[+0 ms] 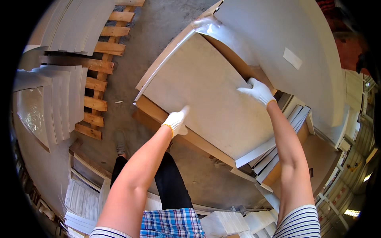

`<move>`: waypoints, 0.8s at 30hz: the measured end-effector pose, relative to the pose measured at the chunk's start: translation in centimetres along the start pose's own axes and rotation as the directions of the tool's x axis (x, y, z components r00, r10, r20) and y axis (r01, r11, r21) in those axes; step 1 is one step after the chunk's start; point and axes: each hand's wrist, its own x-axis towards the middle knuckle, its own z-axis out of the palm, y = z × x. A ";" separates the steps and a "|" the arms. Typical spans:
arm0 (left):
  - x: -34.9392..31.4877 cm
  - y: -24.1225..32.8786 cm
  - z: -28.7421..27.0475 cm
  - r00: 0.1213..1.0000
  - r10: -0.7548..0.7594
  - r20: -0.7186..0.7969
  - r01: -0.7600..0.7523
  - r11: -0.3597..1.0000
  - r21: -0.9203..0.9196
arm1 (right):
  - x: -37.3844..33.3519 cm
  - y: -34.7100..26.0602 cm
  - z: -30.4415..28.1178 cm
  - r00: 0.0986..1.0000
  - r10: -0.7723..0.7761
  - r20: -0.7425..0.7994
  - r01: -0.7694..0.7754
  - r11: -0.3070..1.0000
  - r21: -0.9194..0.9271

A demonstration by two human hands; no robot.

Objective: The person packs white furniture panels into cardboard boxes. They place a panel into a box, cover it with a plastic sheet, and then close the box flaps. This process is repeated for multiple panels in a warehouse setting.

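A large pale beige board [210,91] lies tilted over an open cardboard box [156,113], with a white strip [164,67] along its left end. My left hand [177,121], in a white knitted glove, grips the board's near edge, thumb on top and the other fingers mostly hidden below. At the far edge, towards the right, my right hand [258,91] in a matching glove holds the board with its fingers partly over the top. Clear plastic wrap [216,29] bunches beyond the board's far corner. White strips [274,158] are packed at the box's right end.
A big white panel [293,35] stands at the far right. Wooden pallets [103,67] carrying stacked white boards [59,99] stand on the left. More stacked pieces [224,224] are near my legs, and a small white scrap [118,102] lies on the concrete floor.
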 end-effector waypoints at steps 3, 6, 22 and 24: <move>-3.5 3.8 0.4 0.925 0.365 -0.102 -0.230 0.755 0.615 | -1.6 -0.6 0.8 0.995 -0.069 -0.078 0.058 0.989 -0.133; -9.0 11.2 2.1 0.410 0.895 -0.174 -0.330 0.323 0.887 | -3.6 -3.6 -0.1 0.999 -0.002 -0.052 -0.006 0.987 -0.161; -5.3 24.4 -7.1 0.612 0.772 0.173 -0.532 0.241 0.811 | -5.6 -2.9 0.7 0.999 -0.021 -0.042 0.019 0.999 -0.031; -5.4 24.7 -8.8 0.691 0.699 0.184 -0.578 0.380 0.722 | -6.7 -3.1 0.7 0.994 -0.073 -0.086 0.073 0.997 -0.007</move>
